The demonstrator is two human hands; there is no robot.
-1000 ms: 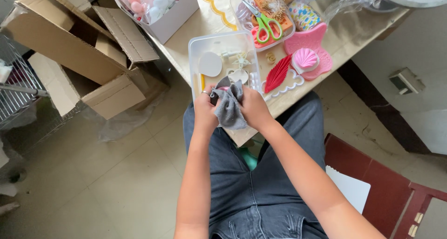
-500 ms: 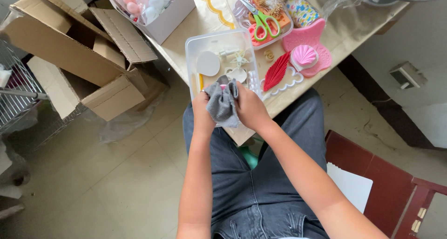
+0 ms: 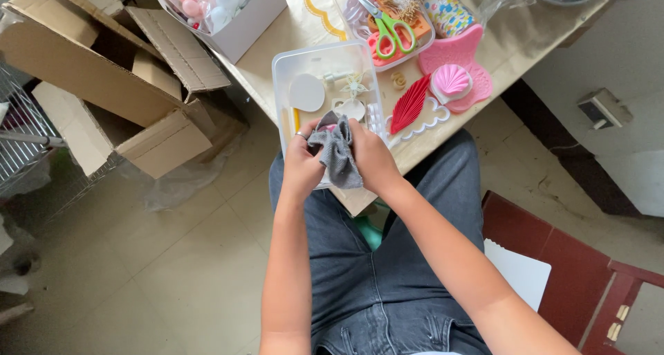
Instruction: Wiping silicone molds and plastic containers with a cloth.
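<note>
Both hands clamp a crumpled grey cloth [image 3: 337,158] over the clear plastic tray [image 3: 290,61]. The left hand [image 3: 302,165] pinches it at nine o'clock; the right hand [image 3: 373,158], fingers curled shut, grips at three o'clock.

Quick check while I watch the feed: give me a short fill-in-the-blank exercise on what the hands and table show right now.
1. Both the left hand and the right hand grip a crumpled ____ cloth.
2. The hands work over a clear plastic ____ holding small white pieces.
3. The scissors in the far container have ____ handles.
4. Beside the tray lies a ____ leaf-shaped mould.

Missing words: grey; tray; green; red
</note>
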